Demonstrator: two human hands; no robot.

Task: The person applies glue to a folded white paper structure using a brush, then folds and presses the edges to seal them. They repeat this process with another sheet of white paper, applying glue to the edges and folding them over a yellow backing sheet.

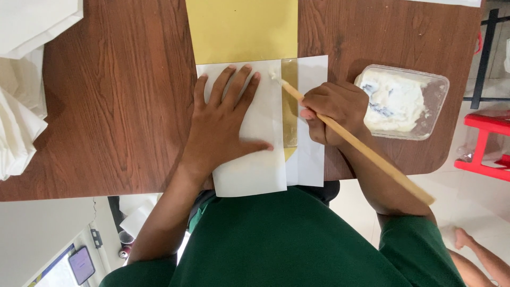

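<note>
Two hands are at work on your desk [122, 106], a brown wood-grain top that fills most of the view. Stacked white paper [21, 101] lies at its left edge, well apart from you. A gold sheet [241, 29] runs from the far edge toward you, and white sheets [255, 170] lie over its near part, leaving a narrow gold strip [289, 106] showing between them. To the right of the sheets stands a clear tub [438, 101] of white paste [393, 101], just beside your right wrist.

Your left hand [223, 125] lies flat on the left white sheet, fingers spread wide and pointing away from you, thumb stretched toward the strip; it holds nothing, only presses. Your right hand [332, 111] is closed round a long wooden brush [366, 151], gripping it near the front. The handle slants back past your forearm, off the desk's near edge. The brush's paste-laden tip [274, 75] touches the top of the strip, just beside your left fingertips.
</note>
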